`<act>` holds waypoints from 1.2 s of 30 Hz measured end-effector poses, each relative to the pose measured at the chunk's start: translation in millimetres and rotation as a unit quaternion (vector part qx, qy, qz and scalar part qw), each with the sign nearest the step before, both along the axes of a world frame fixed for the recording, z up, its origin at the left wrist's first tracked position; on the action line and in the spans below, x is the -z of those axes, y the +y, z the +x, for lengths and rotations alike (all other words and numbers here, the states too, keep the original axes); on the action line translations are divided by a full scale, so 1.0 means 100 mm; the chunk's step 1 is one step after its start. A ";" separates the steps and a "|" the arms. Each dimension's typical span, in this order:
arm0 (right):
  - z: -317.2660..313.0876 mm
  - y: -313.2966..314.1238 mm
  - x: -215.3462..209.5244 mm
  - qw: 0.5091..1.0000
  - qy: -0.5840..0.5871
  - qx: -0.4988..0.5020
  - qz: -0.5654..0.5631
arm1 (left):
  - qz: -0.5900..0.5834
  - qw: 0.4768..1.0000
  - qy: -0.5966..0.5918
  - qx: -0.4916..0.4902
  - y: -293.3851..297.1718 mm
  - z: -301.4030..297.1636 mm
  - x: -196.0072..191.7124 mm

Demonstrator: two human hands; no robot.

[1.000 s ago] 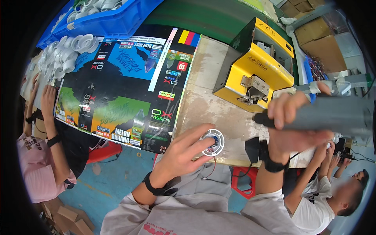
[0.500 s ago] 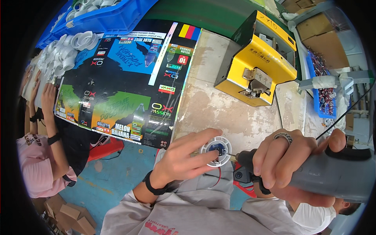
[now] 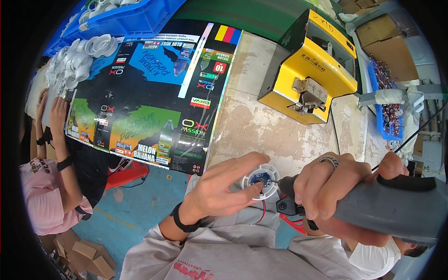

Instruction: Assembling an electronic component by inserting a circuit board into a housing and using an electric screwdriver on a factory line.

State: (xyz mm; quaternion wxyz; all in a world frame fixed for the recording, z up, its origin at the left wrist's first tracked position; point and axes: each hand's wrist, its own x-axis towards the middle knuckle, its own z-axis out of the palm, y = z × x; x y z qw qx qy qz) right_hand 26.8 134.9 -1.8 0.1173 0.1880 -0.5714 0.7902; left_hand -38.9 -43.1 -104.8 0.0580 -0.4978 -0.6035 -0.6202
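Observation:
My left hand (image 3: 210, 193) is closed on a white round plastic housing (image 3: 268, 193) at the near edge of the table, with a finger across its face. A small blue circuit board (image 3: 266, 177) sits inside the ring, and a red wire (image 3: 263, 213) hangs below it. My right hand (image 3: 329, 186) is wrapped round a grey electric screwdriver (image 3: 396, 210), held level. Its tip points left and meets the housing's right side beside the board. Whether a screw is at the tip is too small to tell.
A yellow screw-feeding machine (image 3: 312, 65) stands beyond my right hand. Printed dark sheeting (image 3: 126, 100) covers the table's left part, with white plastic rings (image 3: 70, 65) and a blue bin (image 3: 135, 21) behind. Another person's hands (image 3: 57, 114) work at far left. A blue tray (image 3: 389, 126) of small parts sits right.
The housing and the screwdriver tip have shifted very slightly in the picture. Both hands keep their hold, and the tip stays at the housing's right side.

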 end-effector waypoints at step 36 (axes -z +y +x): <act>0.62 0.47 0.47 0.909 0.025 0.415 0.019 | -0.089 0.894 -0.100 -0.427 -0.59 -0.42 -0.13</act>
